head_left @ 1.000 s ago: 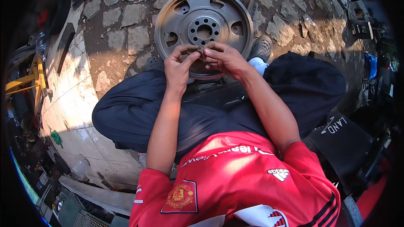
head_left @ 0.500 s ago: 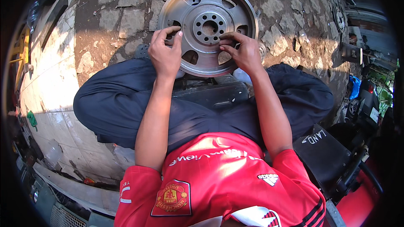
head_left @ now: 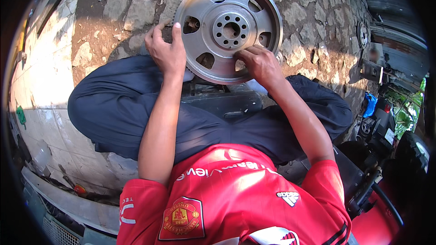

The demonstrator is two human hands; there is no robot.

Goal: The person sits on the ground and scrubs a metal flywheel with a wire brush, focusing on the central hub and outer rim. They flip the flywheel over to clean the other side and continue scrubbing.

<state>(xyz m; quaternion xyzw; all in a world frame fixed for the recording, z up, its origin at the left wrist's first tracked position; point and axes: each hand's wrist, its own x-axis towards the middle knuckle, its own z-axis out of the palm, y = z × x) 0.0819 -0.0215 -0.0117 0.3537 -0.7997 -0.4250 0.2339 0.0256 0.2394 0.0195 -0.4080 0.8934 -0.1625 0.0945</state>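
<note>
A grey metal flywheel [head_left: 206, 41] with a toothed rim, several large cut-outs and a ring of bolt holes around its centre stands in front of my knees. My left hand [head_left: 167, 52] is at its left rim, the thumb near the teeth and apart from the bent fingers; no object shows in it. On the lower right of the flywheel face, beside a cut-out, my right hand [head_left: 262, 66] has its fingers bent and pressed together. Whatever these fingertips may hold is hidden under them.
Below the flywheel, a dark box-like piece [head_left: 227, 104] lies between my legs. Rough stone paving [head_left: 141, 11] spreads beyond, with pale tiles [head_left: 50, 72] at left. A green cloth [head_left: 21, 115], a blue plastic bag [head_left: 370, 104] and another round metal disc [head_left: 362, 34] lie further out.
My left hand has moved left, from over the flywheel's left cut-out to its outer rim, its thumb and fingers further apart. My right hand has moved slightly down, with its fingers drawn closer together.
</note>
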